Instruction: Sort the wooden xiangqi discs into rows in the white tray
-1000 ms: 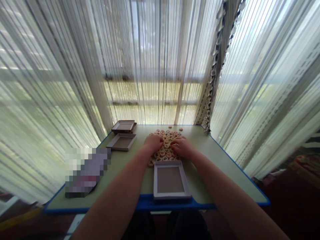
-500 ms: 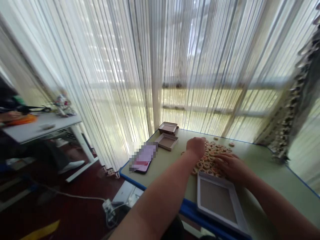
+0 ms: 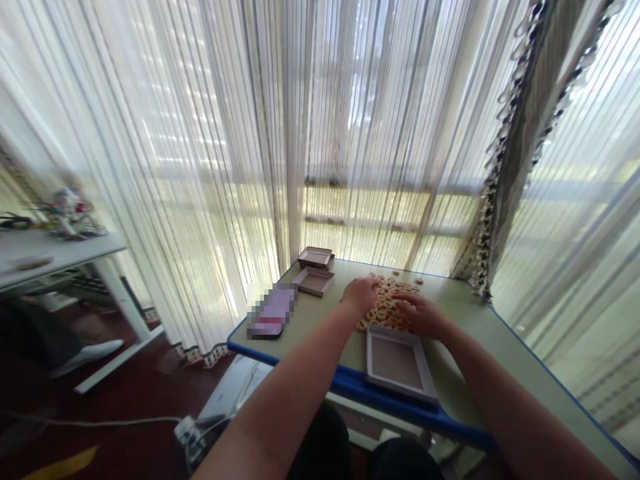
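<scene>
Both the left hand point(image 3: 362, 293) and the right hand point(image 3: 419, 313) are at the round pieces point(image 3: 385, 311), which seem to be in the midst of being handled from two sides. The left curls its fingers, and whether it pinches a piece cannot be told; the right's fingers are loosely parted. So close a cluster likely calls for light fingertip control. It lies on the bench point(image 3: 463, 300), just beyond a shallow tray point(image 3: 399, 362). The hands cover part of it, its markings are too small to read, and pixelation blurs a flat object point(image 3: 273, 312) at left.
</scene>
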`<act>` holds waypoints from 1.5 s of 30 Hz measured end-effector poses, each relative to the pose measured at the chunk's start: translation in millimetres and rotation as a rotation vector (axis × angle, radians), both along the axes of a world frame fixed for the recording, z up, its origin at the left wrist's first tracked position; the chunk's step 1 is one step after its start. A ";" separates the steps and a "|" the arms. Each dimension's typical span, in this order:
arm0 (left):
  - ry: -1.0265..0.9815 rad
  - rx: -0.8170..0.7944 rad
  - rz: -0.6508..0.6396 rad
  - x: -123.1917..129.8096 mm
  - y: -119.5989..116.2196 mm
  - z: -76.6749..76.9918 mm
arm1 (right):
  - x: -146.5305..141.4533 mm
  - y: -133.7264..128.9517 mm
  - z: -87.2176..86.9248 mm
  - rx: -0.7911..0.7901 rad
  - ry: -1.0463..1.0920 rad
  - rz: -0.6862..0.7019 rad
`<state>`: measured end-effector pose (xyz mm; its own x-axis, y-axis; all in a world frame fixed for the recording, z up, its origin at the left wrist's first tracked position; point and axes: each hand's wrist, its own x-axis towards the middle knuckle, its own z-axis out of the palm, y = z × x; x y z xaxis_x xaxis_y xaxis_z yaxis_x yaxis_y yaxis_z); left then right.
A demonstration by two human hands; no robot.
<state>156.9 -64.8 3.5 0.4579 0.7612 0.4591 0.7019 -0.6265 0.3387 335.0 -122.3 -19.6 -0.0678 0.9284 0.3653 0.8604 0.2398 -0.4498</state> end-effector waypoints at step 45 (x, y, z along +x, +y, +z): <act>0.121 -0.188 -0.007 32.4 126.3 -17.9 | -1.1 92.6 23.4 -0.337 -0.450 -0.132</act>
<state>189.3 61.4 -14.4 0.5068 0.8246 0.2512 0.7402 -0.5657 0.3635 333.9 -29.7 3.8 -0.0240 0.9997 0.0094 0.9975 0.0245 -0.0657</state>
